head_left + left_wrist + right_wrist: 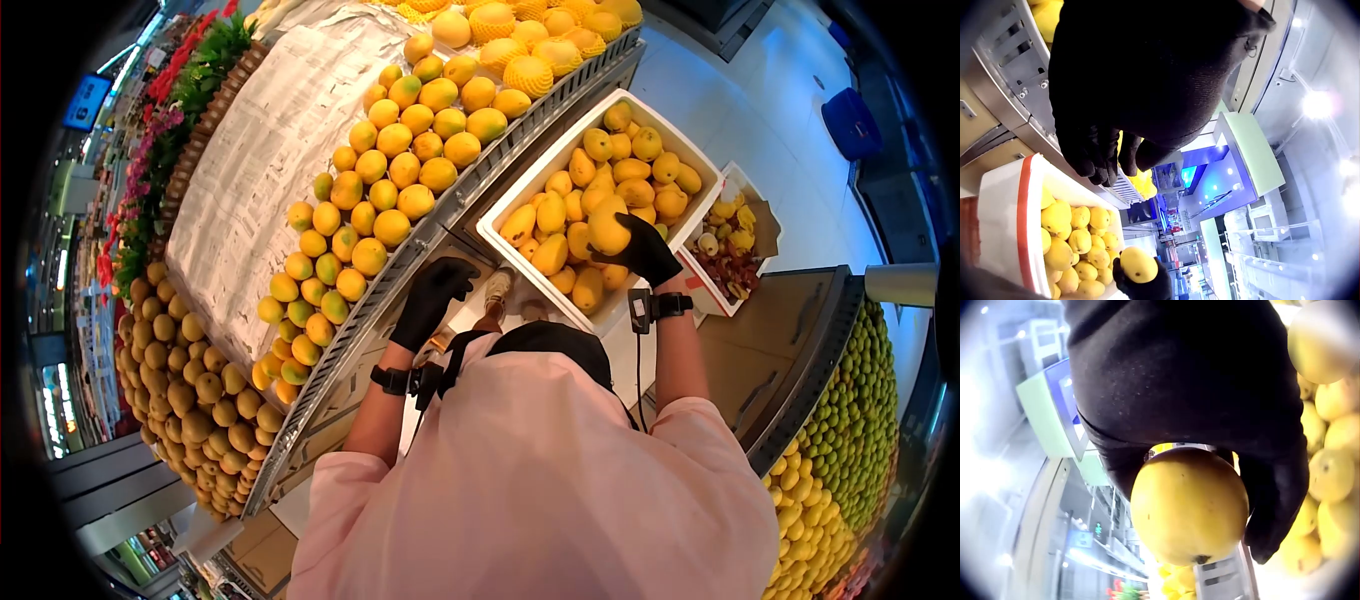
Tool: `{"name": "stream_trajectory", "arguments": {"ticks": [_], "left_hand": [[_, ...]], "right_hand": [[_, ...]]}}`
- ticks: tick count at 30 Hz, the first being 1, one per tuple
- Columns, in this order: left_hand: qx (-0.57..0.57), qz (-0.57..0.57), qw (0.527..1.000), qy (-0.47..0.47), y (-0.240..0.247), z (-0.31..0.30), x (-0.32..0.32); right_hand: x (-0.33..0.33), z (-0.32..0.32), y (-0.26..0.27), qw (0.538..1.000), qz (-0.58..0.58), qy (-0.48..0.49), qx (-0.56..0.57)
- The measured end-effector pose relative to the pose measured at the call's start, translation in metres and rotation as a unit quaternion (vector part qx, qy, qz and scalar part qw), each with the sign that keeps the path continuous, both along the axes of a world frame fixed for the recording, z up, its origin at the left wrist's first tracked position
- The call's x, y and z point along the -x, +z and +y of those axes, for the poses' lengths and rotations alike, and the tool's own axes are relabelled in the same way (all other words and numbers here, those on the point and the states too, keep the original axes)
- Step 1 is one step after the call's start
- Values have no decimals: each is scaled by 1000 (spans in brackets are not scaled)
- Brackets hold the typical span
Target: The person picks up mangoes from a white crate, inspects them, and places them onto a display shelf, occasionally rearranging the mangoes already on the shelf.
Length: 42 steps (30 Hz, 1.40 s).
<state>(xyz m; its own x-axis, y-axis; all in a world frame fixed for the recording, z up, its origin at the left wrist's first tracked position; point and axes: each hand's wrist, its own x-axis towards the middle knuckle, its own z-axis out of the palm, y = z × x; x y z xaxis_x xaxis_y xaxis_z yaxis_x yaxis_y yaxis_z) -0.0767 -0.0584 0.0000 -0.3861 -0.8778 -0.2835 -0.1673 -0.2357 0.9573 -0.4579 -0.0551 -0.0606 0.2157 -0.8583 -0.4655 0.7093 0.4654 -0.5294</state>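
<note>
A yellow mango [1190, 506] is gripped in my black-gloved right hand [648, 250], thumb on one side and fingers on the other. In the head view that hand is over a white foam box [505, 243] full of mangoes [550, 212]. My left hand [436, 300], also gloved in black, holds nothing; its fingers hang loosely curled beside the edge of the display stand [425, 222]. Rows of yellow-green mangoes [390, 228] lie on the stand to the left, on a pale paper sheet [270, 150].
A smaller box [690, 262] with peelings and scraps stands right of the foam box. Net-wrapped yellow fruit [528, 75] sits at the stand's far end, brown round fruit [190, 390] at its near left. Another stand with green fruit [850, 420] is at the right. A blue tub [852, 125] stands on the floor.
</note>
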Motion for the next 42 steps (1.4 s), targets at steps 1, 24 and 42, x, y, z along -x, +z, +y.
{"name": "stream_trajectory", "arguments": {"ticks": [1,24,42], "left_hand": [[4,2,1000,-2,1,-1,3],[0,7,1000,-6,48,-31,58],[462,-277,841,-54,48,-24,33]], "right_hand": [[-4,-3,5,998,-63,8,4],[-89,-26,80,915,303,77,256],[-113,-22,118,930,213,111,277]]}}
